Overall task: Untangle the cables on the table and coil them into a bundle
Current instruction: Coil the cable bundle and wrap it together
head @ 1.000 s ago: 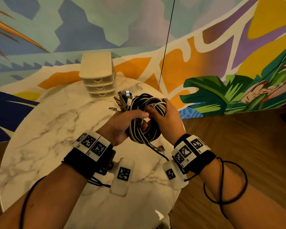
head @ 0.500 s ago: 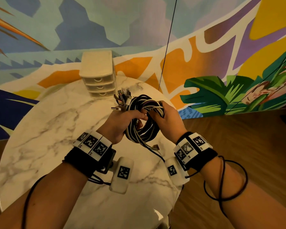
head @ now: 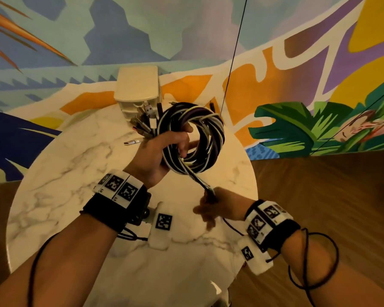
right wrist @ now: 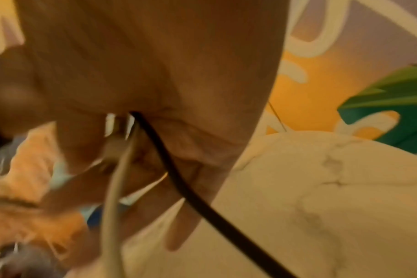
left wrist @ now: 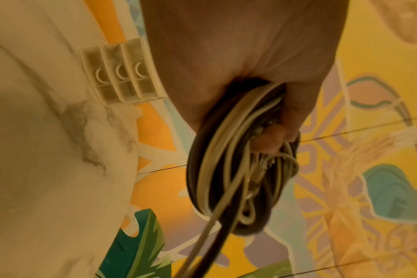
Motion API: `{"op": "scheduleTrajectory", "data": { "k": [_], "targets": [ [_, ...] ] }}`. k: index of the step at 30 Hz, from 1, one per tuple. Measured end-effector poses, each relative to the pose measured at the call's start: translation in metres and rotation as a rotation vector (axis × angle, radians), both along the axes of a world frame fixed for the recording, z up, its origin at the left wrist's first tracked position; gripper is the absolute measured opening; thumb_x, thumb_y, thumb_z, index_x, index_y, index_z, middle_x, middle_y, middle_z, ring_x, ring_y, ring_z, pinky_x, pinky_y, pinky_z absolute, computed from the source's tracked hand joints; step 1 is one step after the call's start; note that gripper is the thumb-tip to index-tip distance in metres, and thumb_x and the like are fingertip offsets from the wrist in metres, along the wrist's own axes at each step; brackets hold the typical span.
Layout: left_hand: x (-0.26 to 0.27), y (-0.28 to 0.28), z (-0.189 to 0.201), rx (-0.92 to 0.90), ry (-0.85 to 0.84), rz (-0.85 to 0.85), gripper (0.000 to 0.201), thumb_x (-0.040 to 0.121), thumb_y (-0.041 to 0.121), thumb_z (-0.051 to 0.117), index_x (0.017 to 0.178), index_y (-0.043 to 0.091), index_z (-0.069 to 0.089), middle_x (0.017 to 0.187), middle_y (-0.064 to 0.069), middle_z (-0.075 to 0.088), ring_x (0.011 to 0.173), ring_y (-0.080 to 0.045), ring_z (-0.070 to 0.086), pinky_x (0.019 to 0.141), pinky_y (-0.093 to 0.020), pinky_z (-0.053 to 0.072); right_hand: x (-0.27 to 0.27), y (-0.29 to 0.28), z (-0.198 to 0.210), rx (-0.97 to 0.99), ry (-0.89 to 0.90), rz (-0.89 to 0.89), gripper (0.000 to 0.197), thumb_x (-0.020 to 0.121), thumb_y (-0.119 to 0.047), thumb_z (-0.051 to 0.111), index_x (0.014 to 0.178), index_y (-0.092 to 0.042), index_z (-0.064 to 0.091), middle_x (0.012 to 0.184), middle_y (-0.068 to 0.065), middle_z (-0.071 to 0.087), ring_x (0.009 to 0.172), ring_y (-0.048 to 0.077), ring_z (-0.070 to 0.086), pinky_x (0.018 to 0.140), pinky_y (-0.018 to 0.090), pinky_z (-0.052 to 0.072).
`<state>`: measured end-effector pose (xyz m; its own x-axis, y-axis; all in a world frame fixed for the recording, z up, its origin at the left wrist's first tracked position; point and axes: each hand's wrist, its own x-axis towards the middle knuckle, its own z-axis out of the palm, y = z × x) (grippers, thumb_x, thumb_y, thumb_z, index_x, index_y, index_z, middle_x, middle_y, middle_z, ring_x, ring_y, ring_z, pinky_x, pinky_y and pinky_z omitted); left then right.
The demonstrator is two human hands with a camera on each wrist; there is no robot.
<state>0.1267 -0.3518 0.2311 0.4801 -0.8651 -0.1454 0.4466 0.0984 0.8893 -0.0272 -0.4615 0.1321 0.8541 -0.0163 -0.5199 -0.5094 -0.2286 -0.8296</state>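
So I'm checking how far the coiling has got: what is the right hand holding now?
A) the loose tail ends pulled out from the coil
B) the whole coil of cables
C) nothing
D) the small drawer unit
A: the right hand pinches the tail ends stretched down from the coil of cables, which the left hand grips alone above the marble table.

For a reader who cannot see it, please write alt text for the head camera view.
Above a round marble table, the left hand grips a coil of black and white cables, while the right hand pinches loose cable ends drawn down from the coil. A small cream drawer unit stands at the table's far edge before a colourful mural.
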Motion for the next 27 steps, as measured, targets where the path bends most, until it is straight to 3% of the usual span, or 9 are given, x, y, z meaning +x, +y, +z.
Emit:
{"op": "scheduleTrajectory", "data": {
  "k": [3,6,9,11,14,17,20,24,27],
  "targets": [
    [-0.005,0.003,-0.004,-0.064,0.023,-0.117,0.012,0.076,0.007,0.055,0.086,0.008,0.062,0.057,-0.003,0.040,0.052,-0.017,0.042,0.080,-0.031,0.048,0.010,-0.010,-0.002,-0.161,0.099,-0.133,0.037,0.093,-0.037,0.054,0.074,-0.005,0.056,0.056,0.007,0.047,0.043,0.017,0.043,0.046,0.028,0.040],
    [-0.014,0.007,-0.010,-0.079,0.075,-0.234,0.014,0.071,0.012,0.058,0.083,0.009,0.064,0.054,-0.001,0.041,0.047,-0.014,0.042,0.065,-0.028,0.046,0.017,-0.020,0.015,-0.286,0.070,-0.077,0.042,0.088,-0.043,0.055,0.078,-0.003,0.055,0.067,0.010,0.050,0.057,0.018,0.040,0.062,0.031,0.033],
    [-0.018,0.011,-0.012,-0.019,0.090,-0.387,0.015,0.066,0.013,0.064,0.081,0.010,0.065,0.051,0.001,0.043,0.043,-0.012,0.039,0.053,-0.026,0.040,0.015,-0.025,0.049,-0.384,0.053,-0.022,0.011,0.098,-0.007,0.045,0.093,-0.009,0.055,0.108,0.019,0.057,0.091,0.022,0.048,0.081,0.026,0.037],
    [-0.022,0.014,-0.007,0.090,-0.056,-0.491,0.011,0.066,0.015,0.065,0.075,0.014,0.069,0.049,0.001,0.045,0.042,-0.011,0.039,0.049,-0.021,0.036,0.018,-0.036,0.057,-0.459,0.120,-0.013,0.017,0.098,-0.003,0.043,0.100,-0.001,0.060,0.107,0.025,0.057,0.094,0.023,0.053,0.080,0.015,0.039],
    [-0.029,0.014,-0.002,0.288,-0.489,-0.563,0.006,0.072,0.013,0.071,0.072,0.018,0.073,0.057,-0.008,0.062,0.052,-0.019,0.057,0.050,-0.027,0.045,0.028,-0.049,0.052,-0.541,0.116,0.005,0.021,0.095,-0.009,0.050,0.085,0.003,0.064,0.080,0.016,0.057,0.075,0.024,0.049,0.074,0.037,0.042],
    [-0.038,0.017,-0.015,0.272,-0.919,-0.464,0.019,0.074,0.020,0.060,0.084,0.007,0.069,0.077,-0.016,0.066,0.073,-0.033,0.061,0.064,-0.046,0.051,0.025,-0.061,0.062,-0.554,0.080,-0.020,0.037,0.090,-0.018,0.057,0.055,-0.012,0.048,0.050,0.000,0.040,0.046,0.013,0.035,0.051,0.024,0.033],
    [-0.037,0.020,-0.043,0.265,-1.176,-0.249,0.015,0.074,0.016,0.053,0.076,0.027,0.062,0.063,0.012,0.058,0.059,-0.014,0.049,0.051,-0.024,0.037,0.017,-0.065,0.068,-0.462,0.008,-0.103,0.044,0.092,-0.038,0.058,0.055,-0.016,0.049,0.043,-0.003,0.036,0.035,0.010,0.029,0.039,0.018,0.026],
    [-0.029,0.013,-0.073,0.466,-1.358,-0.018,0.020,0.073,0.015,0.056,0.087,0.010,0.070,0.078,-0.010,0.068,0.073,-0.036,0.062,0.059,-0.037,0.048,0.023,-0.045,0.062,-0.321,-0.051,-0.240,0.046,0.099,-0.037,0.044,0.059,-0.015,0.051,0.044,-0.003,0.036,0.038,0.015,0.029,0.040,0.021,0.028],
    [-0.033,0.006,-0.075,0.380,-1.189,0.192,0.023,0.075,0.018,0.056,0.089,0.009,0.071,0.082,-0.009,0.070,0.077,-0.028,0.066,0.067,-0.037,0.052,0.029,-0.023,0.061,-0.242,-0.126,-0.395,0.047,0.101,-0.034,0.036,0.063,-0.013,0.053,0.046,-0.003,0.039,0.036,0.015,0.034,0.041,0.025,0.033]
  ]
}}
